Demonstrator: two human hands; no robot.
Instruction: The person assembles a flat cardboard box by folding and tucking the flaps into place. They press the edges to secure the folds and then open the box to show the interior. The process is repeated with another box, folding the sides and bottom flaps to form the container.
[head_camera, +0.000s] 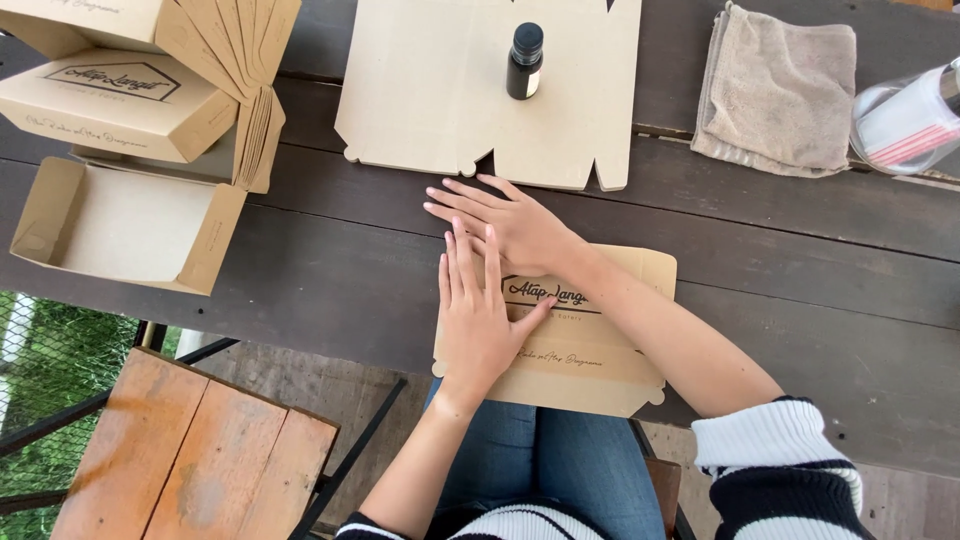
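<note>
A flat brown cardboard box blank (590, 345) lies at the near edge of the dark wooden table (330, 270), overhanging it slightly. My left hand (475, 320) presses flat on its left part, fingers together and pointing away from me. My right hand (505, 222) lies flat just beyond it, fingers spread and pointing left, covering the blank's far left corner; its forearm crosses the blank.
A larger unfolded cardboard sheet (440, 100) lies further back with a small dark bottle (524, 62) standing on it. Folded boxes and an open box tray (125, 225) sit at left. A beige cloth (780, 90) and a clear jar (910, 120) are at right. An orange wooden stool (190, 450) stands below.
</note>
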